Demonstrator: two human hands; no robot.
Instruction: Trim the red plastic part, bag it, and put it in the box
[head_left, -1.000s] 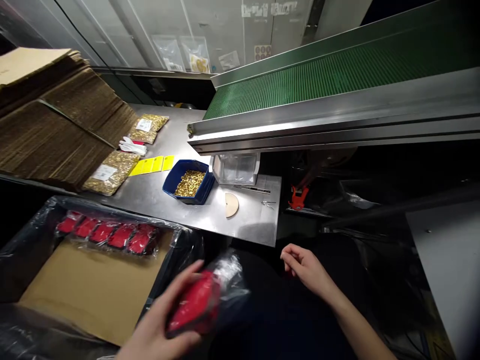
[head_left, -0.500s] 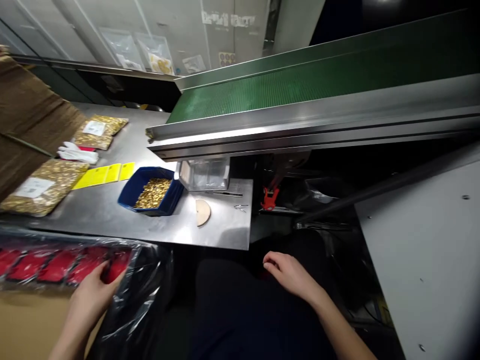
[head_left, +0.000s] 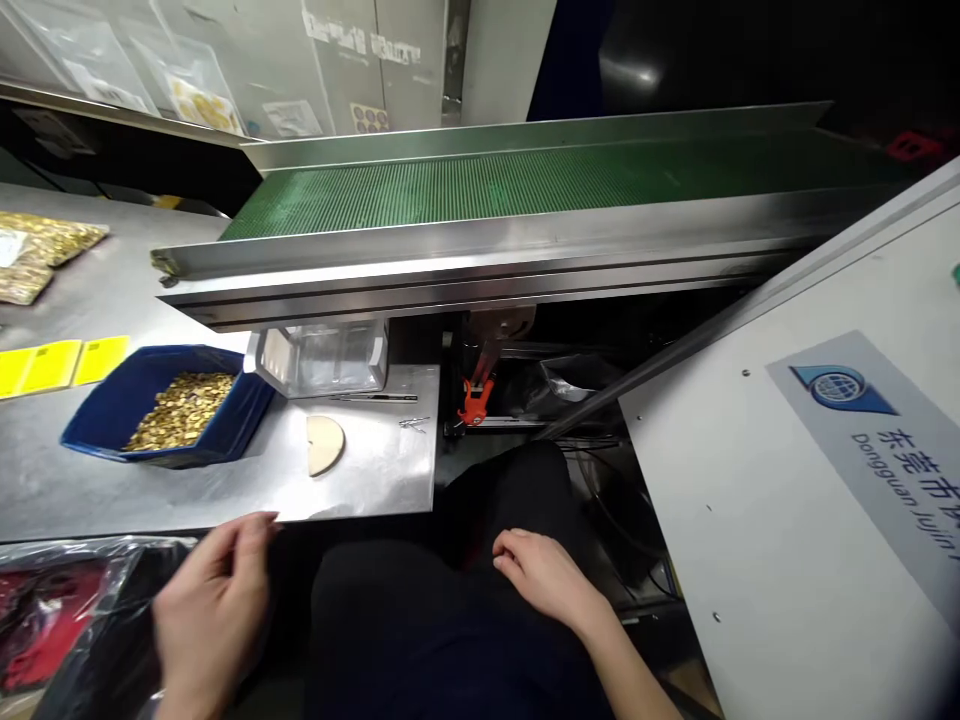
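Head view: both hands empty over the lap, beside a bag of red packs.
Left hand (head_left: 214,600) hangs loosely open, holding nothing, just right of the red packs in clear plastic (head_left: 45,625). Right hand (head_left: 544,575) rests half-curled and empty on the dark-trousered thigh. Beyond the left hand, a blue tray of gold parts (head_left: 161,405) sits on the steel table (head_left: 375,480).

Dim overall; overhead light glares off steel table (head_left: 375,480) & conveyor rail (head_left: 487,270). Deep shadow beneath. Left hand (head_left: 214,610) motion-blurred. Wide-angle edge distortion.
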